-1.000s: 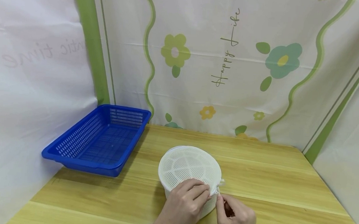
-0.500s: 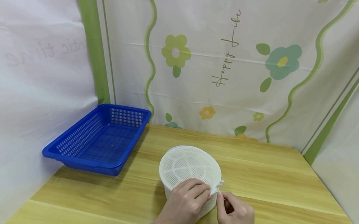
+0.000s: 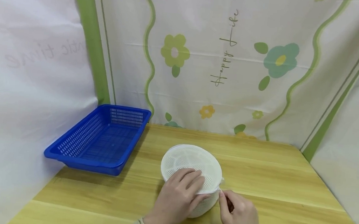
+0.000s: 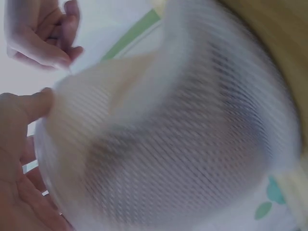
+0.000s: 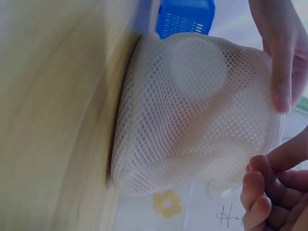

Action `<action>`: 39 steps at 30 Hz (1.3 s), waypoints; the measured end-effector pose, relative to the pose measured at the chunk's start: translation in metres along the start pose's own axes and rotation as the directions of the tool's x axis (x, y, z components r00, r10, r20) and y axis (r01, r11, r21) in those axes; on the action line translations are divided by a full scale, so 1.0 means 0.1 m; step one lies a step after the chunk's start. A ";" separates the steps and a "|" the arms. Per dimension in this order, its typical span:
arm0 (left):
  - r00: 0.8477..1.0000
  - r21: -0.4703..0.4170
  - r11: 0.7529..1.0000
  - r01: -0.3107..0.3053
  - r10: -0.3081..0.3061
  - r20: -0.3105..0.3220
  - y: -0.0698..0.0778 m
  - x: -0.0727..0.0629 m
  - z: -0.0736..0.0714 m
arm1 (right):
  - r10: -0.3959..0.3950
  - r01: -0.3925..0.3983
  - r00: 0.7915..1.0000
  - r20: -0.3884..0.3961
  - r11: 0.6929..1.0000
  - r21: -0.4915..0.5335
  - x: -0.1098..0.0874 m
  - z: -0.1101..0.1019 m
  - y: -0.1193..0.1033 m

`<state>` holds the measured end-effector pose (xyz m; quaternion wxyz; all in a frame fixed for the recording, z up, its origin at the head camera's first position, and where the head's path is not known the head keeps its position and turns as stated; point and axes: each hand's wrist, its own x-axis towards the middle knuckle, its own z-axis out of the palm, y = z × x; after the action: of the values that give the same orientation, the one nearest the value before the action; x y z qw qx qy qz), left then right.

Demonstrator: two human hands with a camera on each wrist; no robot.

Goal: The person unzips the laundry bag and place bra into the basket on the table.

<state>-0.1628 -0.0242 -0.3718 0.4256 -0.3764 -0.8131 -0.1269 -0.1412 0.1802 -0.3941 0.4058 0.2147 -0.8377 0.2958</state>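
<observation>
A round white mesh laundry bag [image 3: 180,157] stands on the table, its flat top tilted toward me. My left hand [image 3: 177,198] holds its near rim, fingers on the mesh top and thumb along the side wall. At the bag's right edge my right hand [image 3: 241,215] pinches the small white zipper pull [image 3: 220,190] between thumb and forefinger. In the right wrist view the bag [image 5: 159,106] has slack, creased walls, with a pale round shape showing through the mesh. The left wrist view shows the bag [image 4: 183,159] blurred and close up.
A blue plastic basket [image 3: 126,150] with slotted sides stands at the back left of the wooden table [image 3: 273,168]. White curtains with a flower print [image 3: 195,74] enclose the back and both sides.
My left hand has slid a little left on the bag's top, and its thumb now shows on the side wall. My right hand stays at the zipper pull, with only a slight shift.
</observation>
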 end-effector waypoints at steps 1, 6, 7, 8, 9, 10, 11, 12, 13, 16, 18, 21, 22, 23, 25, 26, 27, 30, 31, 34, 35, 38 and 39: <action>1.000 -0.007 1.000 0.002 -0.002 0.004 -0.03 -0.03 -0.01 | -0.012 0.012 1.000 0.003 1.000 0.000 0.00 -0.01 0.01; 0.997 -0.071 0.996 0.057 -0.053 0.059 -0.22 -0.17 -0.09 | -0.046 0.046 0.998 0.031 0.999 -0.014 0.01 -0.07 0.05; 0.995 -0.083 0.994 0.072 -0.066 0.071 -0.26 -0.20 -0.10 | -0.048 0.048 0.998 0.037 0.999 -0.018 0.01 -0.08 0.05; 0.993 -0.089 0.992 0.089 -0.082 0.087 -0.29 -0.23 -0.12 | -0.046 0.047 0.998 0.044 0.999 -0.024 0.02 -0.09 0.05; 0.989 -0.095 0.989 0.111 -0.101 0.105 -0.32 -0.25 -0.13 | -0.043 0.044 0.998 0.049 0.999 -0.031 0.02 -0.11 0.06; 0.983 -0.101 0.985 0.142 -0.129 0.127 -0.35 -0.28 -0.16 | -0.042 0.044 0.998 0.054 0.998 -0.037 0.03 -0.11 0.06; 0.975 -0.107 0.978 0.178 -0.161 0.151 -0.37 -0.31 -0.17 | -0.041 0.043 0.997 0.058 0.998 -0.042 0.03 -0.11 0.06; 0.965 -0.111 0.970 0.219 -0.198 0.175 -0.39 -0.33 -0.19 | -0.041 0.044 0.997 0.061 0.998 -0.049 0.04 -0.11 0.06; 0.951 -0.117 0.958 0.262 -0.235 0.200 -0.40 -0.35 -0.21 | -0.042 0.045 0.997 0.066 0.997 -0.055 0.04 -0.11 0.06; 0.895 -0.131 0.910 0.394 -0.347 0.280 -0.41 -0.39 -0.26 | -0.053 0.057 0.996 0.071 0.996 -0.062 0.06 -0.12 0.06; 0.856 -0.136 0.876 0.462 -0.401 0.327 -0.42 -0.41 -0.27 | -0.060 0.064 0.995 0.077 0.996 -0.056 0.09 -0.14 0.06; 0.803 -0.147 0.830 0.539 -0.453 0.388 -0.43 -0.42 -0.29 | -0.059 0.062 0.994 0.087 0.997 -0.035 0.12 -0.18 0.05; 0.788 -0.152 0.814 0.560 -0.466 0.403 -0.43 -0.42 -0.29 | -0.057 0.060 0.994 0.094 0.998 -0.028 0.13 -0.19 0.05; 0.775 -0.157 0.802 0.577 -0.476 0.415 -0.44 -0.42 -0.29 | -0.052 0.055 0.993 0.105 0.998 -0.018 0.15 -0.20 0.05; 0.749 -0.168 0.774 0.611 -0.497 0.438 -0.45 -0.42 -0.29 | -0.052 0.054 0.990 0.131 0.999 -0.010 0.17 -0.22 0.06; 0.736 -0.174 0.759 0.628 -0.506 0.449 -0.45 -0.42 -0.28 | -0.065 0.066 0.988 0.142 0.998 -0.003 0.18 -0.22 0.06; 0.723 -0.181 0.743 0.645 -0.516 0.460 -0.46 -0.42 -0.28 | -0.081 0.081 0.985 0.153 0.997 0.002 0.19 -0.22 0.06; 0.679 -0.215 0.684 0.697 -0.534 0.504 -0.47 -0.43 -0.27 | -0.159 0.158 0.973 0.169 0.987 0.021 0.23 -0.21 0.06; 0.664 -0.224 0.664 0.714 -0.538 0.520 -0.47 -0.43 -0.27 | -0.189 0.187 0.967 0.171 0.982 0.031 0.24 -0.20 0.06; 0.635 -0.263 0.609 0.748 -0.541 0.552 -0.46 -0.43 -0.26 | -0.252 0.246 0.951 0.182 0.968 0.057 0.29 -0.18 0.04; 0.633 -0.275 0.599 0.752 -0.541 0.554 -0.46 -0.43 -0.26 | -0.269 0.261 0.945 0.188 0.963 0.064 0.30 -0.17 0.04; 0.628 -0.286 0.584 0.759 -0.544 0.556 -0.45 -0.41 -0.25 | -0.317 0.306 0.927 0.201 0.948 0.081 0.35 -0.14 0.01; 0.628 -0.286 0.584 0.760 -0.545 0.556 -0.46 -0.40 -0.24 | -0.334 0.322 0.920 0.204 0.943 0.087 0.37 -0.13 0.01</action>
<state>-0.1670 -0.0885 -0.3837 0.0533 -0.1548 -0.9016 -0.4003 -0.1559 0.1848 -0.3578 0.3506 0.3931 -0.8210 0.2201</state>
